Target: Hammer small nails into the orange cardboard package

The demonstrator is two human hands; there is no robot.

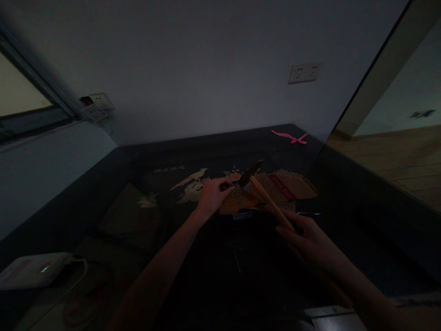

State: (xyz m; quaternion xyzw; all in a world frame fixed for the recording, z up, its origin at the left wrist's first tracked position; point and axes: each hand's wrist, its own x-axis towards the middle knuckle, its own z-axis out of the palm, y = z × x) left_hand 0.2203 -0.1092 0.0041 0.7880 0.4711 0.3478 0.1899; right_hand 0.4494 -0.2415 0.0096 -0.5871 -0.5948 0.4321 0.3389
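Observation:
My right hand (pixel 301 234) is closed around the wooden handle of a hammer (pixel 267 197). The hammer's dark head (pixel 251 173) is just right of my left hand (pixel 213 195), over a flat, spotted, cardboard-like piece (pixel 303 186) with a red band. The fingers of my left hand are pinched together at the left part of that piece. A small pale glint shows at the fingertips, but what they hold is too small and dark to name. Thin metal pins or nails (pixel 237 261) lie on the dark tabletop nearer to me.
A pink ribbon (pixel 292 138) lies at the back right of the dark table (pixel 206 147). Wall sockets (pixel 303 73) are above it. A white box-like device (pixel 37 270) with a cable sits at the lower left. Pale bird and flower pictures (pixel 189 186) decorate the tabletop.

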